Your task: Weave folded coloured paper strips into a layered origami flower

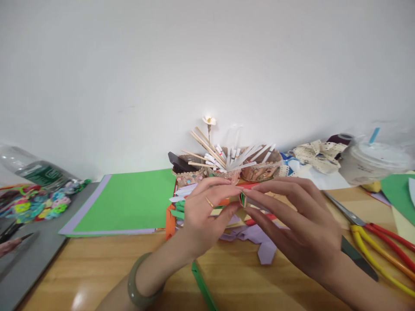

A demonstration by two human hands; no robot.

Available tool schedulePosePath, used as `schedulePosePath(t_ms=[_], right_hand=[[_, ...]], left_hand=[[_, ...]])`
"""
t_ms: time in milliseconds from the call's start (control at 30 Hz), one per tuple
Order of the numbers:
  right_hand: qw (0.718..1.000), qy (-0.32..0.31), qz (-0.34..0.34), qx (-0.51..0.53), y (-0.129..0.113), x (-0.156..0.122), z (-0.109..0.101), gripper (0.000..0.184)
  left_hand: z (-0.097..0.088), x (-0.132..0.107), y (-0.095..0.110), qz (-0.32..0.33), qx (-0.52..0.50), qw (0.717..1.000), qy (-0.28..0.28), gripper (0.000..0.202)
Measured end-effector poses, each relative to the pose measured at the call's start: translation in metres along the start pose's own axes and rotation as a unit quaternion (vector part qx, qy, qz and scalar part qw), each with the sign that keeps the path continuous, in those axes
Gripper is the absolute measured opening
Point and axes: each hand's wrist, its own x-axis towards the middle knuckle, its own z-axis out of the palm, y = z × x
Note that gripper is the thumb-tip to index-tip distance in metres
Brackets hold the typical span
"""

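Note:
My left hand (202, 214), with a ring and a bangle on its arm, pinches a small folded paper piece (243, 199) between thumb and fingers. The piece shows layered edges in green, dark and reddish tones; its full shape is partly hidden by fingertips. From the other side my right hand (301, 218) grips the same piece with its fingertips. Both hands are above the wooden table. Beneath and behind them lie lilac folded paper strips (266, 252) and an orange paper strip (170, 222). A green paper strip (203, 287) lies nearer to me, below my left hand.
Green paper sheets (132, 203) lie left. Baskets (264, 169) of sticks and pens stand against the wall. Scissors (358, 221) with colourful handles lie right, near a lidded cup (376, 157). Far left are a plastic bottle (39, 170) and part of another person's hand (9, 247).

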Motion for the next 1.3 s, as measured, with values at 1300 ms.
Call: schedulePosePath(t_ms=[1300], right_hand=[[0.892,-0.190,0.173,0.372,0.024,0.001,0.004,0.007]], left_hand=[[-0.006,0.009,0.004,-0.158,-0.139,0.972,-0.101,0.019]])
